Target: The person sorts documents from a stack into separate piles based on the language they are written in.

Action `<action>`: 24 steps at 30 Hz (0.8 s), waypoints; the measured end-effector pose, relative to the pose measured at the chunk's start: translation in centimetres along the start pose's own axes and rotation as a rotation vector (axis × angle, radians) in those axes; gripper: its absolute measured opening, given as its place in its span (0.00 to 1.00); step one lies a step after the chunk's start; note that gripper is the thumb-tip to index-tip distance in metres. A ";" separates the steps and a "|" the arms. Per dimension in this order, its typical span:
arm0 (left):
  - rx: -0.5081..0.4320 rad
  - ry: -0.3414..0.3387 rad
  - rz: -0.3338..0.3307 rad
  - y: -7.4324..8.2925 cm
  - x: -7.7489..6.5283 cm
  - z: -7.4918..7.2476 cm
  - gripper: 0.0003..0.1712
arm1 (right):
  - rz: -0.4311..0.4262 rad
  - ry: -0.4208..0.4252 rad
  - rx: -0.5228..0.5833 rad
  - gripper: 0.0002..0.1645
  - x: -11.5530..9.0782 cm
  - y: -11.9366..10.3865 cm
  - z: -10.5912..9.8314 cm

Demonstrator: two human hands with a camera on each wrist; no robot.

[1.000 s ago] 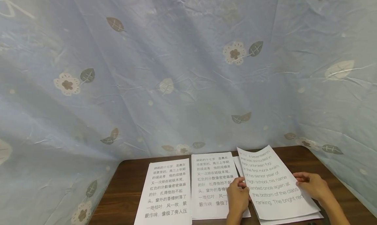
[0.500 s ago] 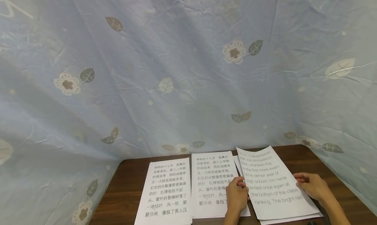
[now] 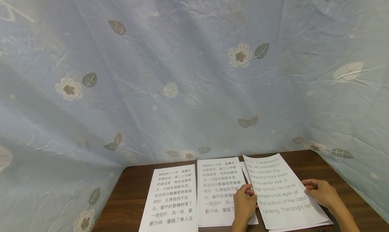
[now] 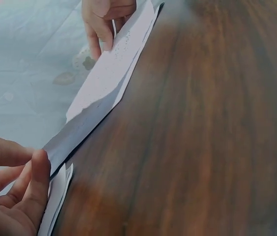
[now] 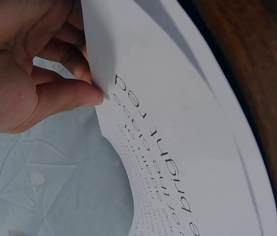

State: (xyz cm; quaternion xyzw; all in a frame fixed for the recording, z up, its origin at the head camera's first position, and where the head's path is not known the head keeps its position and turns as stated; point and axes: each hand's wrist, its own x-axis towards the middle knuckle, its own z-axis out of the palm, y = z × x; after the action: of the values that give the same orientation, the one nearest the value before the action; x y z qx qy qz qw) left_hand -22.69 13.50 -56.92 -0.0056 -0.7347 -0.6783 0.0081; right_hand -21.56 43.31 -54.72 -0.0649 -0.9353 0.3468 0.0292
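A printed sheet of paper [image 3: 281,198] with large English text lies at the right, slightly bowed, over at least one more sheet. My left hand [image 3: 244,205] pinches its left edge between thumb and fingers, beside the middle stack; the left wrist view shows this left hand [image 4: 18,191] at the paper's edge. On the opposite edge, my right hand [image 3: 322,193] holds the paper between thumb and fingers. Close up in the right wrist view, the thumb of the right hand [image 5: 40,73] presses on the printed face, and the sheet [image 5: 178,123] curves away from it.
Two paper stacks with Chinese text lie to the left: a middle stack [image 3: 218,191], partly under my left hand, and a left stack [image 3: 173,198]. All rest on a dark wooden table [image 3: 118,198]. A pale blue patterned curtain [image 3: 194,90] hangs behind and around it.
The far edge of the English sheet has flattened a little and its top left corner has shifted slightly left. Both hands keep their grip in nearly the same places.
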 end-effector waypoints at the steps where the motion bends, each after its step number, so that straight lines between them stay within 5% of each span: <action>1: -0.002 -0.002 -0.002 0.1 0.0 -0.1 0.21 | -0.004 0.009 -0.014 0.23 0.0 0.0 0.0; 11: 0.044 -0.021 -0.001 0.8 0.3 -1.3 0.22 | -0.004 0.027 -0.058 0.24 0.0 -0.2 -0.6; 24: 0.095 -0.025 0.008 1.2 0.2 -3.6 0.21 | 0.020 -0.006 0.058 0.30 -0.4 -2.4 0.4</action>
State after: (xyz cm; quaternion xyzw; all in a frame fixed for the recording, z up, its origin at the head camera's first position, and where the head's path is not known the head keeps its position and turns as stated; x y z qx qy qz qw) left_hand -22.87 9.96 -55.43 -0.0168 -0.7660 -0.6427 0.0019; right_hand -21.43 41.19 -53.42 -0.0722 -0.9241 0.3744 0.0249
